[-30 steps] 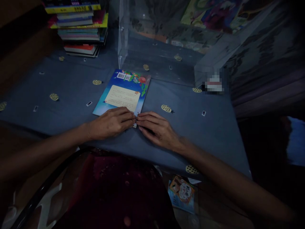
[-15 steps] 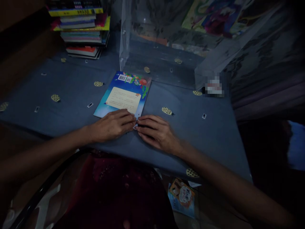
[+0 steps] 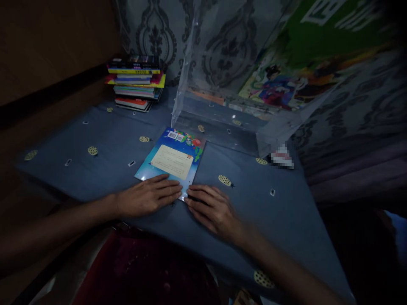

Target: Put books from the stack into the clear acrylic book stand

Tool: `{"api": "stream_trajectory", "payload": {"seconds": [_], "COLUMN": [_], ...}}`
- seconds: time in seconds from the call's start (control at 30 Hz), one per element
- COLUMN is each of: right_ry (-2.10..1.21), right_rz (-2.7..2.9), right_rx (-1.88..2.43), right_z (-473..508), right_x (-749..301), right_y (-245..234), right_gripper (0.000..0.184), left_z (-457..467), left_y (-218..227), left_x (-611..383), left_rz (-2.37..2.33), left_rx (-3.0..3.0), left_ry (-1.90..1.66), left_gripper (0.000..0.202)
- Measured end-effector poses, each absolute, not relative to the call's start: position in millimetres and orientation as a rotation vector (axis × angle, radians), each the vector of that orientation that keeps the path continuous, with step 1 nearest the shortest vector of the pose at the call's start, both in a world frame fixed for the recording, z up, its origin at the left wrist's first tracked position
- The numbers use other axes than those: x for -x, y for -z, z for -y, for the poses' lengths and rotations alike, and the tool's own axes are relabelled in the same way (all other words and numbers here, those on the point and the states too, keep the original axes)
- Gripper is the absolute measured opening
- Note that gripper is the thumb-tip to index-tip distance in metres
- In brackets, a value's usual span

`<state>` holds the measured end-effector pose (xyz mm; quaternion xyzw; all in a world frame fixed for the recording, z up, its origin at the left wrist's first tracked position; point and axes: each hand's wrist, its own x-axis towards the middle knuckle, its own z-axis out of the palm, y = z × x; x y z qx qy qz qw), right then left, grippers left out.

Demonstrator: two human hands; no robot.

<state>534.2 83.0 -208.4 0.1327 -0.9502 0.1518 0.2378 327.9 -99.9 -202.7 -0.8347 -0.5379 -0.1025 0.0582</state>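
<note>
Blue glossy book with a cream text panel point(image 3: 173, 161): lying flat, barcode end away from the hands; near edge at the fingers of both hands;
Left hand point(image 3: 149, 197): palm down, fingers extended and close together, laid over the book's near edge;
Right hand point(image 3: 214, 209): fingers slightly bent, tips at the book's near right corner; whether they pinch it cannot be told;
Grey-blue cloth with yellow pineapple print point(image 3: 270, 228): beneath book and hands;
Multicoloured stack of books point(image 3: 138, 90): beyond the left hand;
Clear plastic box-shaped stand point(image 3: 183, 89): ahead of both hands, beyond the book.
</note>
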Motion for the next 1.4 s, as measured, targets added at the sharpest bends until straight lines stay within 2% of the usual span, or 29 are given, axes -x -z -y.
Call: {"api": "stream_trajectory", "payload": {"seconds": [0.27,0.67,0.8,0.93,1.23,1.4], "right_ry": [-0.453,-0.547,-0.597,-0.499,-0.457,-0.444], "right_rz": [2.606,2.587,2.591,2.657,2.755,2.804], "right_rx": [-0.343,-0.358,-0.292,-0.155,0.144,0.273], "right_z": [-83,-83,-88,-106,-176,-189], "right_x": [-534,-530,-528,-520,-458,-438], "right_y": [208,199,202,210,219,221], "right_gripper": [0.02,0.019,0.023,0.027,0.04,0.044], "left_z": [130,123,117,108,80,68], "left_y": [193,199,200,204,202,202], "left_x": [-288,-261,-256,-248,-234,-231], "left_rz": [1.694,1.801,1.92,1.957,2.031,2.171], "left_rx": [2.51,2.299,2.268,2.27,2.265,2.208], "left_ry": [0.445,0.941,0.892,0.831,0.733,0.59], "left_gripper": [0.046,0.025,0.028,0.034,0.036,0.051]}}
